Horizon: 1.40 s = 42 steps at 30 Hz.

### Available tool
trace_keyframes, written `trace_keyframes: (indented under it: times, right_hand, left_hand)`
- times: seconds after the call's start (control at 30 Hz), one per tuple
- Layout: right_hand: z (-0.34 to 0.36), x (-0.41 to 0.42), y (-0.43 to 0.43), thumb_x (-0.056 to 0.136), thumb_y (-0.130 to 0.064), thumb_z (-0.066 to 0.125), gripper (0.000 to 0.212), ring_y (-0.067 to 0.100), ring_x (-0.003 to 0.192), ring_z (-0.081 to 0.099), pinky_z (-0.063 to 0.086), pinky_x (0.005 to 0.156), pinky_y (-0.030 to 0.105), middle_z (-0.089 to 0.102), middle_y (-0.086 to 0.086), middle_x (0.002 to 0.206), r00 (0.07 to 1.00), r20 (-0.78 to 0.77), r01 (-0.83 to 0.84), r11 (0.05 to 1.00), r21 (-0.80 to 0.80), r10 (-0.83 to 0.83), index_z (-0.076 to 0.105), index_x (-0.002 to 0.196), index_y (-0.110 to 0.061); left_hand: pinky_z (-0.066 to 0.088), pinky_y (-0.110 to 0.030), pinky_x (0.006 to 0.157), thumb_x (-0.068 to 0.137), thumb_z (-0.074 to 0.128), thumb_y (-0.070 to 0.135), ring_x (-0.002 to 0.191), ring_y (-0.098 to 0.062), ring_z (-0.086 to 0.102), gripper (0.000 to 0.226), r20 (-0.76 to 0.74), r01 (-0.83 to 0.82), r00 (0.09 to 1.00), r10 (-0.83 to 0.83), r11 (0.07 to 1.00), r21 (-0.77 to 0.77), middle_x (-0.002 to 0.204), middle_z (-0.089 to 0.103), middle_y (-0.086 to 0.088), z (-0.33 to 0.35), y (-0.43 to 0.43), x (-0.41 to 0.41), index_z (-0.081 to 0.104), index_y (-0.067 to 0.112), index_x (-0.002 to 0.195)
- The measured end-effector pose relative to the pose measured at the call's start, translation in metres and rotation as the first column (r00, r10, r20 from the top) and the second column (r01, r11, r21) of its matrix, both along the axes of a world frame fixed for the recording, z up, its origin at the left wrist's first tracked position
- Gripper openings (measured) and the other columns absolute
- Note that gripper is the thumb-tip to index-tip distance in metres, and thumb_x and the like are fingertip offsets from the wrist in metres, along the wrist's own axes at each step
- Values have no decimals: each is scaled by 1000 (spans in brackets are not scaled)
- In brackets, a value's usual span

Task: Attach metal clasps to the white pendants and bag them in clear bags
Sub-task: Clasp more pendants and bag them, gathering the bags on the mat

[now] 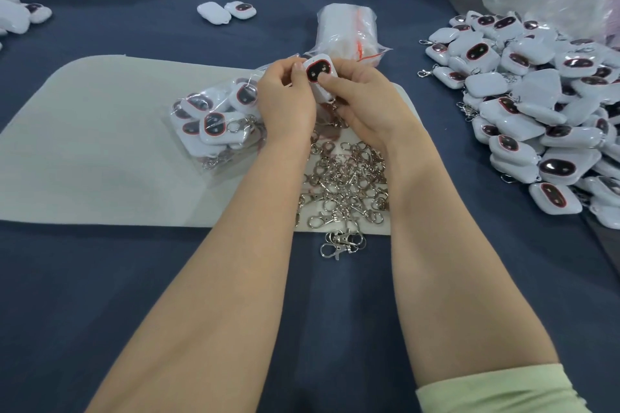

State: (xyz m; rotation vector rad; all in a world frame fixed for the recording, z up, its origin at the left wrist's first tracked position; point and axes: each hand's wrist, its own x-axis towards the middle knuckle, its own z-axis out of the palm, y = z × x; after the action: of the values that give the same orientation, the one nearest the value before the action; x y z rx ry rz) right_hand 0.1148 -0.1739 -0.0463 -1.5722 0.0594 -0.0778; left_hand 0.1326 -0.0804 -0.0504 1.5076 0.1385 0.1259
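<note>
Both hands grasp one white rounded-square plastic pendant (316, 72) with a dark, red-rimmed oval face. The left hand (285, 97) pinches its left edge; the right hand (364, 104) presses a thumb on its lower face. A silver metal swivel clasp (335, 108) hangs just below the pendant, between the hands; whether its ring is fully seated cannot be told. Hazard 1: a half-threaded ring may slip free on release and fall into the loose heap of silver clasps (342, 178) beneath the wrists, tangling there. Hazard 2: the clear plastic bag of finished pendants (214, 131), just left of the left hand, may be swept aside by that forearm and, if unsealed, spill.
</note>
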Motion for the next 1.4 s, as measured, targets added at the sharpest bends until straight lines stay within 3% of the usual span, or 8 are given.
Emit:
trace_keyframes:
  times: [0.2, 0.33, 0.4, 0.57, 0.73, 0.87, 1.03, 1.4]
  right_hand:
    - [-1, -1, -1, 90, 14, 48, 37, 11, 83, 63, 52, 73, 18, 66, 7, 97, 1000, -4, 2, 1000, -21, -2, 56, 122, -2]
    - [0, 3, -2, 88, 14, 50, 32, 18, 88, 64, 56, 80, 30, 67, 11, 97, 992, 48, 114, 993, -30, -113, 62, 108, -9]
    - [3, 7, -5, 86, 15, 50, 29, 26, 90, 63, 52, 89, 47, 67, 16, 96, 961, 65, 265, 963, 39, -267, 63, 100, -7]
    - [8, 12, -10, 81, 9, 54, 28, 20, 76, 59, 50, 76, 39, 65, 3, 78, 864, 65, 492, 866, 92, -499, 61, 87, -18]
    - [12, 10, -6, 83, -8, 63, 17, 8, 70, 58, 54, 82, 36, 63, -8, 76, 824, 58, 566, 823, -49, -564, 58, 85, -23]
    - [14, 10, -4, 85, -9, 66, 18, 9, 70, 59, 56, 81, 33, 59, -7, 78, 821, 55, 570, 821, -26, -568, 53, 87, -22]
    - [15, 10, -1, 86, -3, 64, 17, 7, 66, 58, 55, 63, 19, 58, -4, 78, 830, 54, 553, 831, 59, -556, 53, 93, -14]
    - [30, 9, 15, 92, 5, 55, 9, 25, 66, 65, 60, 71, 32, 58, 12, 83, 911, -27, 365, 775, 515, -411, 51, 88, -2]
  left_hand:
    - [48, -38, 96, 96, 49, 11, 102, -22, 63, 18, 2, -19, 1000, 19, 999, 28, 100, 67, -5, 0, 0, 1, 65, 9, 101]
    - [46, -33, 100, 96, 48, 8, 109, -20, 61, 23, 7, 53, 999, -53, 998, 40, 113, 66, -6, 3, 1, -1, 63, 8, 113]
    - [44, -22, 94, 95, 47, 9, 106, -16, 59, 28, 95, 55, 992, -81, 968, 247, 112, 61, 1, 6, 2, -3, 58, 11, 121]
    - [40, -35, 84, 90, 54, 30, 107, -27, 52, 30, 289, -156, 952, -102, 652, 742, 116, 56, -5, 10, 10, -6, 55, 16, 117]
    - [29, -45, 97, 81, 58, 58, 123, -34, 44, 68, 127, -64, 986, -110, 451, 890, 129, 56, -8, 3, 6, -8, 42, 20, 136]
    - [25, -44, 94, 85, 58, 51, 120, -34, 43, 67, 97, -33, 984, -149, 381, 924, 118, 64, -7, -4, 2, -9, 36, 20, 140]
    - [24, -42, 95, 89, 52, 25, 111, -30, 54, 42, 100, -14, 978, -184, 419, 908, 105, 68, -5, -1, 3, -6, 46, 20, 130]
    - [29, -39, 92, 94, 45, 16, 106, -30, 56, 25, 145, -26, 975, -167, 563, 826, 105, 67, -3, 6, 6, -6, 45, 18, 119]
